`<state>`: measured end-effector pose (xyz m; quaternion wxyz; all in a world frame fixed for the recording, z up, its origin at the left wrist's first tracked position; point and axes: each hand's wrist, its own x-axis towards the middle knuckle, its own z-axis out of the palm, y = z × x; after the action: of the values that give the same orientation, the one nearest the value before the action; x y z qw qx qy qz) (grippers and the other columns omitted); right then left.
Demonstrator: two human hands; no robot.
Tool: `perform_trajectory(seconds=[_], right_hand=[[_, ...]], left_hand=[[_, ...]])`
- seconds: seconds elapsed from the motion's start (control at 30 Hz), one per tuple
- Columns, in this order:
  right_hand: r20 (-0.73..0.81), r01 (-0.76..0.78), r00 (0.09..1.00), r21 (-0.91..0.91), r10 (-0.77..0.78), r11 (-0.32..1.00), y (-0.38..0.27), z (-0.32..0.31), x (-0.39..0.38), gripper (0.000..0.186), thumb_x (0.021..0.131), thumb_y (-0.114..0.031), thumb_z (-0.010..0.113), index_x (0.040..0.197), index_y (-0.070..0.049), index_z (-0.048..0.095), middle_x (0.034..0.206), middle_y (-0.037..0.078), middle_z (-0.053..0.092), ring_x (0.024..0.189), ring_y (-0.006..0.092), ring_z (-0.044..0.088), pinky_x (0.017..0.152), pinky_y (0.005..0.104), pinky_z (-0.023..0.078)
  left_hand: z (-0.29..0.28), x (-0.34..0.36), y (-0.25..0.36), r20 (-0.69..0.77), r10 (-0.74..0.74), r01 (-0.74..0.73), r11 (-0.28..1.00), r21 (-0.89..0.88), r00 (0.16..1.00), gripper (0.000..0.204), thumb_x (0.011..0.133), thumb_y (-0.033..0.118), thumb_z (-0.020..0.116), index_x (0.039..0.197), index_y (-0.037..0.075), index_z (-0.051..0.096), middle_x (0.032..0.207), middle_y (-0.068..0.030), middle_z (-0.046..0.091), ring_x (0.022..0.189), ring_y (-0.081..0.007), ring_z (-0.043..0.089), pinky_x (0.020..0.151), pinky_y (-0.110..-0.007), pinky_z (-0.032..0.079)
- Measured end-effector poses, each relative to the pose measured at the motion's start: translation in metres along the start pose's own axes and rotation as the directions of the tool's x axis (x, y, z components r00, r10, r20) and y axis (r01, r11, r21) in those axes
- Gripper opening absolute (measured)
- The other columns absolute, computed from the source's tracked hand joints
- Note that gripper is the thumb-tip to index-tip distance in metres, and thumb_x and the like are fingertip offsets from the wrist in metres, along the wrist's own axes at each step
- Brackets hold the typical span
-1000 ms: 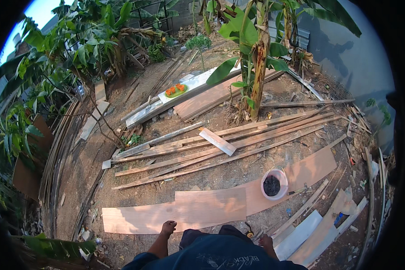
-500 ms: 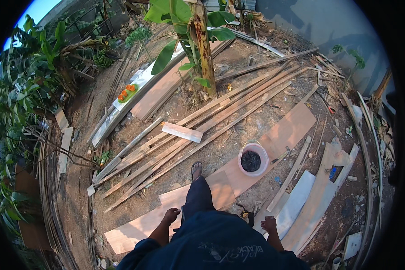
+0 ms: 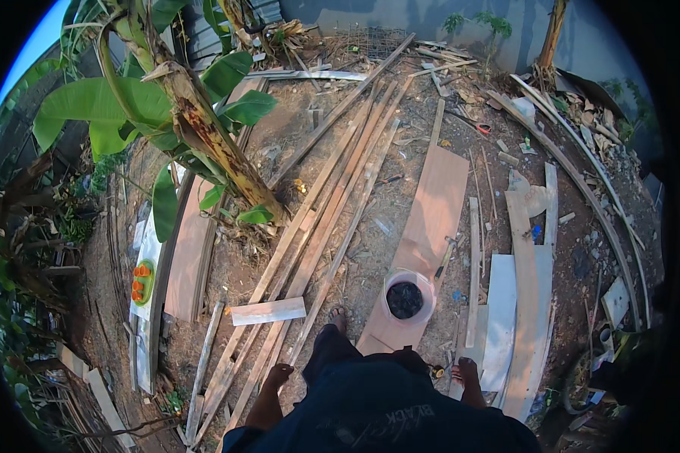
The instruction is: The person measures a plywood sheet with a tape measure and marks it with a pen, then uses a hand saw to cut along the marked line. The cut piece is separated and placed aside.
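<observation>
Your left hand [image 3: 279, 374] is loosely curled, lower left of centre; your right hand [image 3: 467, 371] is half-curled near the yellow-and-black tape measure [image 3: 437, 371], lower right of centre. Whether either grips anything, I cannot tell. The pink bucket [image 3: 429, 308] stands on plywood [image 3: 440, 189], right of centre.

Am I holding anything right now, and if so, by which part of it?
No held thing is visible: the left hand and the right hand both look loosely curled, though something small inside cannot be ruled out.

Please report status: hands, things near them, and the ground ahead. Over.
Left hand, right hand: at the sides, nothing seen held. Near left: long timber strips. Near right: pale boards. Ahead: pink bucket upright on plywood sheet.
</observation>
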<state>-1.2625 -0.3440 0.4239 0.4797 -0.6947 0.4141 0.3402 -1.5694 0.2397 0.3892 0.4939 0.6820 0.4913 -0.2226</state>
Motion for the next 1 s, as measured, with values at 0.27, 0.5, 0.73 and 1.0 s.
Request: perform_trajectory(seconds=[0.27,0.5,0.73,1.0], right_hand=[[0.236,0.525,0.838,-0.1,-0.493,0.845,-0.136,0.154,-0.055,0.037,0.094,-0.03,0.063,0.123,-0.008,0.057,0.079,0.007,0.068,0.065,0.013,0.062,0.052,0.0304,0.049],[0.068,0.181,0.981,0.024,-0.182,0.983,-0.125,0.165,-0.012,0.03,0.094,-0.03,0.063,0.114,-0.01,0.057,0.078,0.009,0.066,0.06,0.0161,0.059,0.049,0.0326,0.047],[-0.008,-0.208,0.978,0.116,0.21,0.971,-0.153,0.162,0.064,0.018,0.097,-0.032,0.053,0.104,-0.016,0.056,0.081,0.01,0.065,0.06,0.024,0.061,0.057,0.0449,0.051],[-0.012,0.099,0.995,0.12,-0.099,0.988,-0.427,0.169,0.148,0.022,0.098,-0.024,0.055,0.118,-0.016,0.058,0.076,0.009,0.066,0.055,0.0166,0.057,0.047,0.037,0.049]], left_hand=[[-0.227,0.11,0.305,-0.36,0.474,-0.563,0.802,-0.201,0.803,0.038,0.092,0.022,0.062,0.118,-0.006,0.059,0.086,-0.0041,0.062,0.076,-0.0128,0.057,0.069,-0.028,0.048],[-0.178,0.184,0.379,0.001,0.187,-0.181,0.955,-0.236,0.982,0.031,0.093,0.027,0.062,0.118,0.007,0.061,0.089,-0.0021,0.065,0.071,-0.0125,0.06,0.055,-0.03,0.048],[-0.136,0.277,0.409,0.258,0.045,-0.139,0.923,0.358,0.965,0.039,0.094,0.037,0.063,0.118,0.007,0.066,0.101,-0.0072,0.07,0.08,-0.02,0.066,0.064,-0.032,0.055],[-0.119,0.33,0.624,0.118,0.208,-0.207,0.978,-0.024,0.971,0.032,0.092,0.026,0.067,0.115,0.004,0.065,0.09,-0.004,0.066,0.071,-0.0117,0.061,0.059,-0.029,0.049]])
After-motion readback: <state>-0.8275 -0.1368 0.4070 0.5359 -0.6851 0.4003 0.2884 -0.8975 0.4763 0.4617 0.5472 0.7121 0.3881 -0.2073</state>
